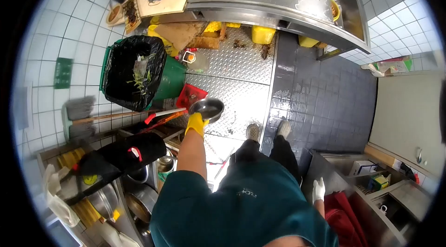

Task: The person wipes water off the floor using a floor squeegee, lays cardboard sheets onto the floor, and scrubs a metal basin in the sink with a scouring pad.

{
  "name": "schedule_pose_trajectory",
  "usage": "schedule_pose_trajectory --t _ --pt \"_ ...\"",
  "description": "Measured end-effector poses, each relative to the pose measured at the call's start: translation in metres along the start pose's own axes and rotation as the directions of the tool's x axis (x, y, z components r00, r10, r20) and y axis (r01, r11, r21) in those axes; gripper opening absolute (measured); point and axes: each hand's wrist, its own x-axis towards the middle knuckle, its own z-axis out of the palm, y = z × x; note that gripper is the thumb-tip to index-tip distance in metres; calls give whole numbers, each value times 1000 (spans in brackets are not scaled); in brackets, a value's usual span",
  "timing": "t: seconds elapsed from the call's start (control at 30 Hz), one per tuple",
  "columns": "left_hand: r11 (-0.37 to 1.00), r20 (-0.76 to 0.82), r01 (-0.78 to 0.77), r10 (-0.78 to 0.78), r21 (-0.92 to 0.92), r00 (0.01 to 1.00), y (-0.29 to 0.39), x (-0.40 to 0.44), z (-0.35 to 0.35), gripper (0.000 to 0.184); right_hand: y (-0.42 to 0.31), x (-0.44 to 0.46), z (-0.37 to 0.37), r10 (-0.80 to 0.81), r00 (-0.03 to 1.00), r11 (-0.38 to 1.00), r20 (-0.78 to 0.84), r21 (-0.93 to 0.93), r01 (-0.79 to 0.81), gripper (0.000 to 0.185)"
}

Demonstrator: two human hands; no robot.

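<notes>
Left hand, gloved in yellow, is closed on the near edge of a round bowl, which is held out over the patterned metal floor. Its inside is seen to be dark and glossy, its wall curved and fairly shallow, and its rim is caught by a thin pale glint; its mouth is turned upward. Just beyond it, to the left, a red plastic item is seen, then a green bin lined with a black bag, in which leafy scraps are held. Right hand, gloved in white, is held low beside the body, near a dark red cloth; whether its fingers are curled cannot be told
</notes>
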Motion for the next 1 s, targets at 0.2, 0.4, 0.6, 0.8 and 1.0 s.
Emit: schedule_pose_trajectory --t 0.2,0.4,0.6,0.8,1.0 --pt "966 -123 42 -75 -254 990 -9 -45 -53 40 -65 39 0 -125 992 983 -8 -140 123 64" --pt "956 19 -100 110 -277 994 12 15 -65 29 -109 124 10 -268 963 943 27 -198 268 63" --pt "887 81 -93 144 -452 986 198 -71 108 47 -193 196 37 -181 980 963 88 -187 194 67" --pt "730 2 -678 680 87 733 409 -107 326 63 -261 271 70 -241 968 970 76 -22 243 67" --pt "552 -8 -803 825 225 565 585 -5 521 64 -318 286 61 -120 985 992 126 51 114 65"
